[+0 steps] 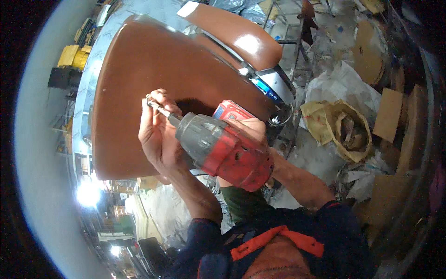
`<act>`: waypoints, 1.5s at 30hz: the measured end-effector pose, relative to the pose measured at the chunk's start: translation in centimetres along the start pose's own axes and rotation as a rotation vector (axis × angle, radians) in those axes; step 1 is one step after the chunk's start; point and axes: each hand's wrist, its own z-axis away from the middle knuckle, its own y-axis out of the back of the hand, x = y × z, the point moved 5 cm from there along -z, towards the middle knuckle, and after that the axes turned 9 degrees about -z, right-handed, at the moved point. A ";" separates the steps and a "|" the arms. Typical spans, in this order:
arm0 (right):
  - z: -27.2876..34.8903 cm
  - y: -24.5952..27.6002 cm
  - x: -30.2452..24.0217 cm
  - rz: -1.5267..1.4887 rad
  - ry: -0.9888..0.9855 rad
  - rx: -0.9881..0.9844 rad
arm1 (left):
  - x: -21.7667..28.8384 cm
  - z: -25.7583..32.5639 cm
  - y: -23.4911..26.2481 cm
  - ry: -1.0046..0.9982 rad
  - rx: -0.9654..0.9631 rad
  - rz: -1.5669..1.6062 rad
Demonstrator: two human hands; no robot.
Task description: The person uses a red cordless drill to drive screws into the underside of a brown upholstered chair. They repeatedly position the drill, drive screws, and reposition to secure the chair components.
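A red and grey cordless power drill [227, 151] is held over a large brown, smooth-faced panel [130, 93]. My right hand [253, 128] wraps round its grip, though the drill's body hides most of those fingers. The drill's nose points up and left, carrying a slim metal driver bit [162, 110]. At the bit's tip the fingers of my left hand [160, 139] are closed in a pinch; whether a small screw is there too, I cannot tell. A red and white battery end [232, 110] shows behind the drill, above my right hand.
Beyond the panel lies a curved brown padded piece [251, 42] beside a shiny metal bar [232, 58]. To the right stand an open paper sack [350, 132], white plastic sheeting [344, 88] and cardboard pieces [388, 114]. A yellow object [74, 56] sits at the far left.
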 end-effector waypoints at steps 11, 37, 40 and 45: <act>3.2 -0.1 4.7 -0.636 -0.967 0.278 | 0.2 -0.8 0.3 -0.044 0.015 0.034; 2.0 -0.3 -0.6 0.377 -0.271 -0.164 | 2.3 1.9 1.9 -0.240 -0.046 -0.339; 2.2 -0.2 -0.4 0.472 -0.248 -0.174 | 0.7 2.0 2.2 -0.133 -0.105 -0.163; 3.0 -0.1 1.2 0.596 -0.228 -0.184 | 0.4 3.1 1.8 -0.183 -0.095 0.029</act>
